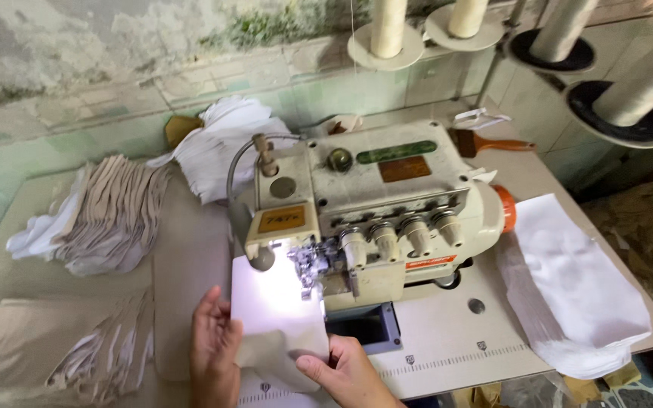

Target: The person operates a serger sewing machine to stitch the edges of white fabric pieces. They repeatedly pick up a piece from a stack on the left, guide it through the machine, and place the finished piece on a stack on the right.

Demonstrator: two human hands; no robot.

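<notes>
Beige cloth piece (281,344) lies flat on the sewing machine's bed near the front edge of the table (432,347), its far end lit brightly and running under the presser foot (310,266). The left hand (215,351) rests flat on the cloth's left side with fingers spread and released, pressing rather than gripping; the right hand (348,370) pinches the near right corner between thumb and fingers. The main risk, as I judge it, is closeness: the right hand's fingers sit near the needle and the cutting edge of the sewing machine (376,215), so a slip forward could catch them. Uneven pressure from the two hands could also skew the cloth, giving a crooked or puckered seam. Stacks of beige pieces (115,215) lie at the left edge, and white pieces (576,295) at the right edge hang over the table and might slide off.
</notes>
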